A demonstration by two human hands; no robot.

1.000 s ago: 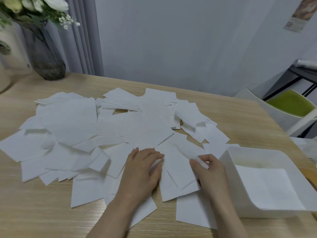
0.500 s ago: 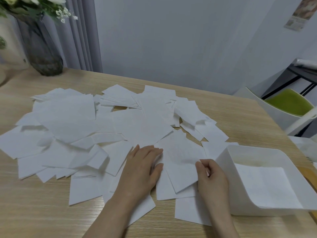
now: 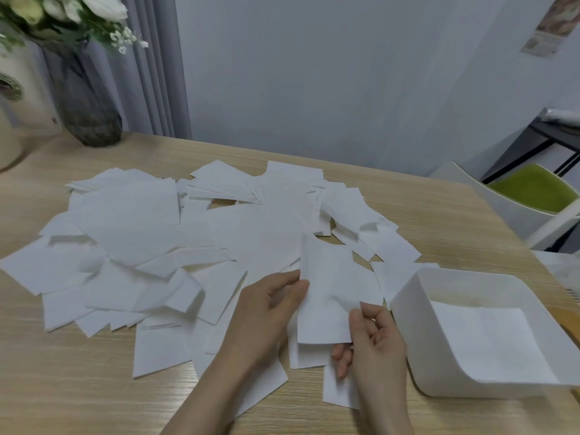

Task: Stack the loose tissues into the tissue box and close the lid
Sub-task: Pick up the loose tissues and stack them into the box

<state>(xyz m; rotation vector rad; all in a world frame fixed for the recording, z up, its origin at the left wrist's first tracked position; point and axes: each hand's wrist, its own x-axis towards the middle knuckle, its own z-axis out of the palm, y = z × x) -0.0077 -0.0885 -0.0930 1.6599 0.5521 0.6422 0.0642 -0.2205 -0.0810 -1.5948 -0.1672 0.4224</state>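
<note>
Landmark: white tissue box (image 3: 408,312), open-topped, no lid visible on it, near right corner of the wooden table (image 3: 78,387).

Counts, left to right: one dark glass vase (image 3: 89,114) of white flowers (image 3: 62,11) at the far left of the table, well apart from the box. One wide spread of loose tissues (image 3: 131,221), overlapping too much to count, covering the table from left of the box up to its left wall. Two hands. One box, with at least one flat tissue (image 3: 489,340) lying inside it. One white chair with green seat (image 3: 530,189) beyond the box, off the table's far right edge.

Held tissue (image 3: 332,287) was raised just left of the box, between the hands. Left hand (image 3: 266,312) pinched its left edge between thumb and fingers. Right hand (image 3: 373,337), just beside the box's left wall, gripped the tissue's lower right edge, thumb on top, fingers curled beneath. Hands apart, the sheet spanning them.

More tissues lay under both hands and forearms. A poster (image 3: 549,23) hung on the wall far above the box.
</note>
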